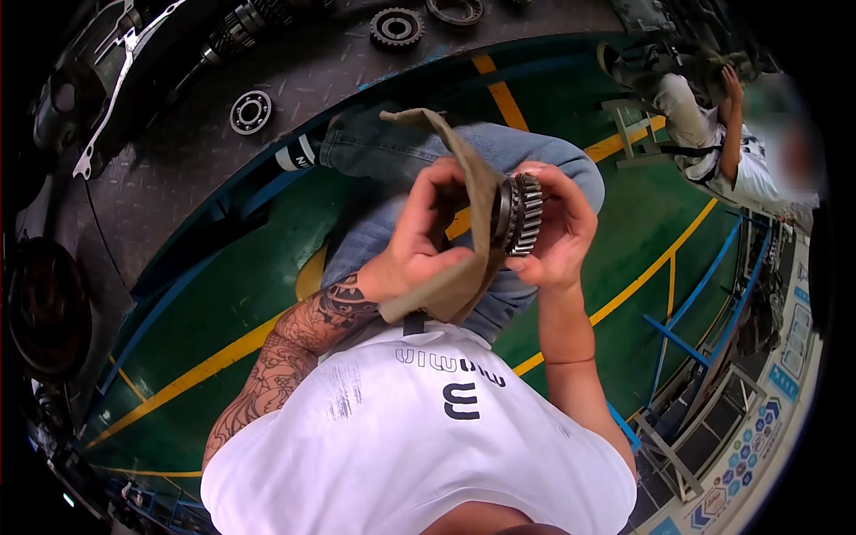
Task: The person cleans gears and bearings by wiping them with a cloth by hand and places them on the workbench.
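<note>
My left hand (431, 234) is closed round a tan-brown cloth (477, 201), a thick sheet standing upright between my hands, with its lower end hanging over my lap. On the cloth's other side, my right hand (565, 223) grips a steel helical gear (526, 214) by its toothed rim, fingers above and thumb below. The gear's hub side faces the cloth and appears to press against it. Part of the gear is hidden behind the cloth, and my left fingertips are partly out of sight.
A dark metal workbench (308, 76) holds a ball bearing (251, 112), a toothed gear (397, 28), a ring (455, 9), a geared shaft (250, 22) and a housing (98, 80). Another person (722, 134) sits at the upper right. Blue metal rails (704, 294) stand at right.
</note>
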Motion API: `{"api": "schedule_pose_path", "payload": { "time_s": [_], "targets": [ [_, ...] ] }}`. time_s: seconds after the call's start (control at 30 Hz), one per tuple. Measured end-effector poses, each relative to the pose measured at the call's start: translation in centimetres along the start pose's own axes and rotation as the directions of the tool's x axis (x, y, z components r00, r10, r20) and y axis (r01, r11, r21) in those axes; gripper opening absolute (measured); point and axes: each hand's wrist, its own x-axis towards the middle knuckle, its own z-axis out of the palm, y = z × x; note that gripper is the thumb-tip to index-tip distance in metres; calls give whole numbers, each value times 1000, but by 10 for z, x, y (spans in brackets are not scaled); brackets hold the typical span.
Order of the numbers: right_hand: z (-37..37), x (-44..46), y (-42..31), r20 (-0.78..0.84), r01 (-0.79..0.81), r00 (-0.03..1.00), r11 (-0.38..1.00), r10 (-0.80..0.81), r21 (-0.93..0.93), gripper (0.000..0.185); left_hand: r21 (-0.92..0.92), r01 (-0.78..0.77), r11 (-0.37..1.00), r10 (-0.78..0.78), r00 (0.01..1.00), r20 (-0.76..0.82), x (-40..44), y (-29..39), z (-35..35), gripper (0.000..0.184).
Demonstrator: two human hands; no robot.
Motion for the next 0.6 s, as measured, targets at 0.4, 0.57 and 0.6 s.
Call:
{"api": "schedule_pose_path", "payload": {
  "time_s": [0.4, 0.57, 0.6],
  "targets": [
    [0, 4, -5, 97, 37, 995, 999, -34, -34, 74, 341, -307, 889, 259, 949, 181, 10, 3, -8, 75],
    [-1, 6, -17, 150, 19, 989, 994, -2, -107, 70, 479, -361, 800, 265, 929, 257, 13, 6, -17, 75],
    [-2, 8, -16, 166, 22, 986, 993, -2, -120, 70, 527, -411, 744, 280, 908, 313, 16, 7, -20, 78]
  ]
}}
